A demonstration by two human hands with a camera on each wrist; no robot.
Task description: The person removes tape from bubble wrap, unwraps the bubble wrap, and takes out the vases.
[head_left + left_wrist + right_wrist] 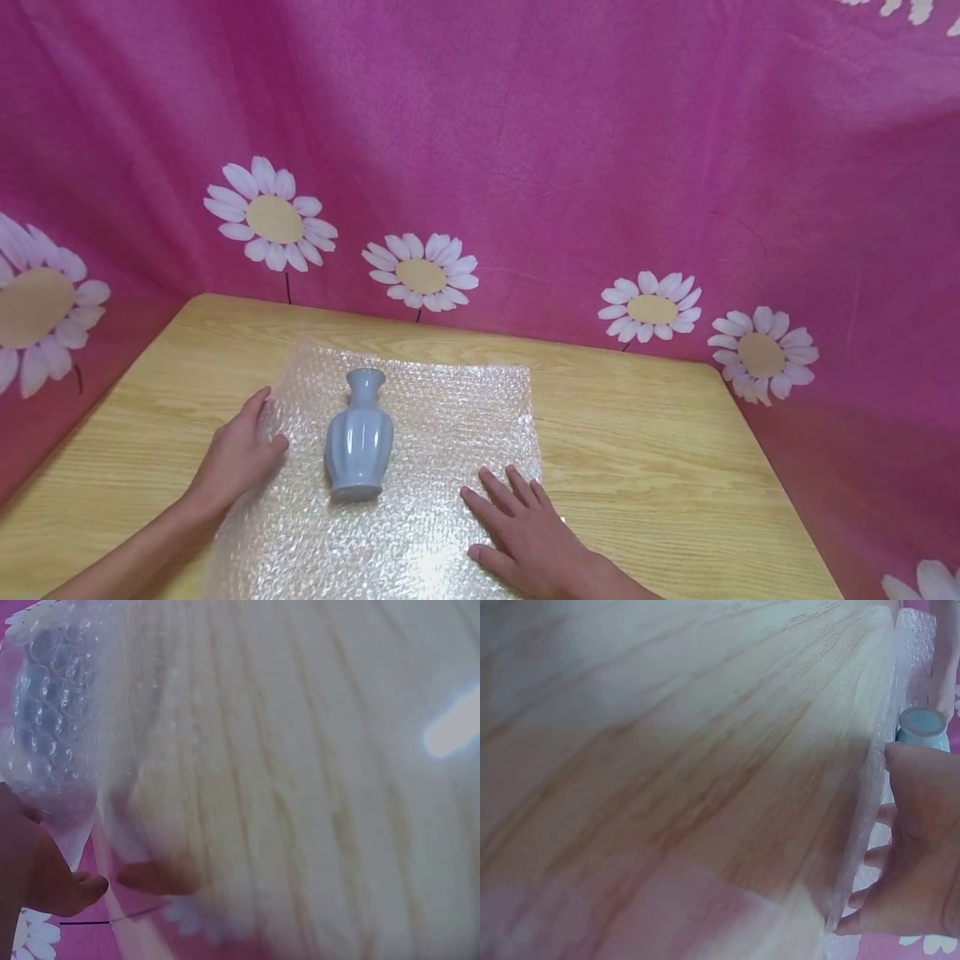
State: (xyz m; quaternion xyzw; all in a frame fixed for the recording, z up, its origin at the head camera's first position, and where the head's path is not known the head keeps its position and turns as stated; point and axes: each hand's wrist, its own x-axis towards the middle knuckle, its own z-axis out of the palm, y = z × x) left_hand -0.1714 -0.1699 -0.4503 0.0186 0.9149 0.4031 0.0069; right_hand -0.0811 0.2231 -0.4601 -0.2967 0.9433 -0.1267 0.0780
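Note:
A glossy pale blue ribbed vase lies on a sheet of clear bubble wrap, its neck toward the far side. My left hand holds the sheet's left edge, thumb on the upper side. In the left wrist view, that hand is beside the raised wrap, and the blue vase shows blurred through it. With fingers spread, my right hand rests on the wrap near its right edge. The right wrist view shows this hand on the sheet, with the vase's mouth beyond.
Under the wrap is a light wood-grain table with rounded far corners. A pink cloth printed with white daisies hangs behind the table and along its sides.

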